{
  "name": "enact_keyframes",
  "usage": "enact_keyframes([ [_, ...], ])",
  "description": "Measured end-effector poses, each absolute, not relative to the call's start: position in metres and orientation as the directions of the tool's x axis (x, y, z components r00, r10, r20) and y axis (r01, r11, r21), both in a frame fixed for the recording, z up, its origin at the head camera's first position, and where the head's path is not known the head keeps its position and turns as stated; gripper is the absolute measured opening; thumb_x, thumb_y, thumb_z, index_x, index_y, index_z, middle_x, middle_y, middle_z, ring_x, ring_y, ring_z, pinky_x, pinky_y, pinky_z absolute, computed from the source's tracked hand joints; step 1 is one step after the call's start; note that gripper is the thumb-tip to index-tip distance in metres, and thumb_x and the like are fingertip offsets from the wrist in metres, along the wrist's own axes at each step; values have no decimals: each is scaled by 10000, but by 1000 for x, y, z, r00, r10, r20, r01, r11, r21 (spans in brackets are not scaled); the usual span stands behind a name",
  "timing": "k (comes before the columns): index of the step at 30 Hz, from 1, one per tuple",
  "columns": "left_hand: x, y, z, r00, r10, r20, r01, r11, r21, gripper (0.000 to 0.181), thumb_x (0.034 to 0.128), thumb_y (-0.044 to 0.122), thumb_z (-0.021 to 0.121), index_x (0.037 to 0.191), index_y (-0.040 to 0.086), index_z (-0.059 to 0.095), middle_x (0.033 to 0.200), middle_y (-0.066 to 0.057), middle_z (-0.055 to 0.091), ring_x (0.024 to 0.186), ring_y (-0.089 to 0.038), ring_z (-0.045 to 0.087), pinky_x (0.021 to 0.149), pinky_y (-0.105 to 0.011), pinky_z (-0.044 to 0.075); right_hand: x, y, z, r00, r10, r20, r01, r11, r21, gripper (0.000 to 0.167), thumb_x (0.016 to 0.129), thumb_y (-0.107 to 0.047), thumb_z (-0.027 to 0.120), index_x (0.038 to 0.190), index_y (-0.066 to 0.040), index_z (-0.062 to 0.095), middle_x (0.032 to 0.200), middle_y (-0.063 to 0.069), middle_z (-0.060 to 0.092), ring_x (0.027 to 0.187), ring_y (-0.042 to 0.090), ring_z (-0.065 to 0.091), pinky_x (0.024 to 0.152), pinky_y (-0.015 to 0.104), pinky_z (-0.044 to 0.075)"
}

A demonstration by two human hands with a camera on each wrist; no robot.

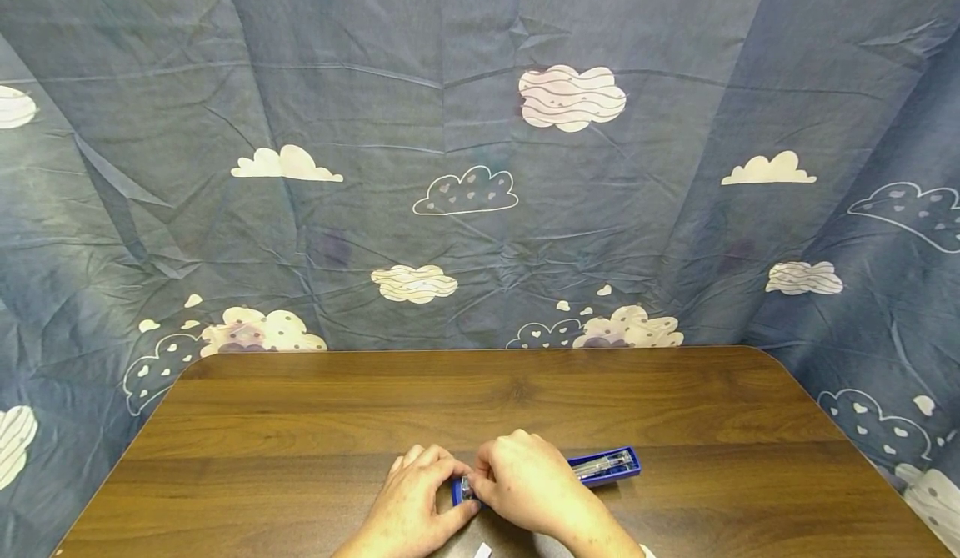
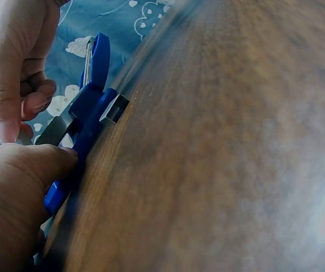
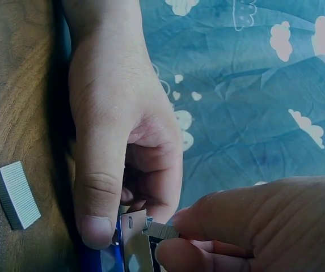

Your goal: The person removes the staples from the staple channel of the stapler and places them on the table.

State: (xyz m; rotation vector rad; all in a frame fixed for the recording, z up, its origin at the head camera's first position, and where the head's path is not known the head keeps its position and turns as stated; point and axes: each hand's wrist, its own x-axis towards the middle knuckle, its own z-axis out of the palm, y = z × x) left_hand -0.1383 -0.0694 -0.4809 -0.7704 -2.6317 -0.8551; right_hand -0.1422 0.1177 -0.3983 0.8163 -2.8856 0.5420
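A blue stapler (image 1: 603, 468) lies opened out on the wooden table, its metal parts showing. My left hand (image 1: 420, 495) holds the stapler's left end between thumb and fingers. In the right wrist view the left thumb rests along the stapler's side, beside its metal magazine (image 3: 135, 241). My right hand (image 1: 528, 479) pinches a short strip of staples (image 3: 163, 230) between thumb and forefinger, its end at the magazine. How far the strip sits inside cannot be told. The right hand hides the stapler's middle in the head view.
Another stick of staples (image 3: 16, 195) lies on the table (image 1: 300, 424) close to the stapler, on the near side. Behind the table hangs a blue cloth (image 1: 375, 233) with white clouds, and it also runs along both sides.
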Motion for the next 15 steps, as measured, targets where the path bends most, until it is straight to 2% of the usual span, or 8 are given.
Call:
enact_keyframes([
  [15, -138, -70, -480, -832, 403, 381, 551, 685, 477, 251, 838, 492, 773, 1013, 320, 723, 985, 194, 627, 917, -38, 519, 788, -301, 415, -143, 120, -396, -858, -489, 154, -511, 784, -354, 251, 847, -227, 749, 628, -261, 631, 564, -204, 511, 496, -41, 401, 484, 191, 358],
])
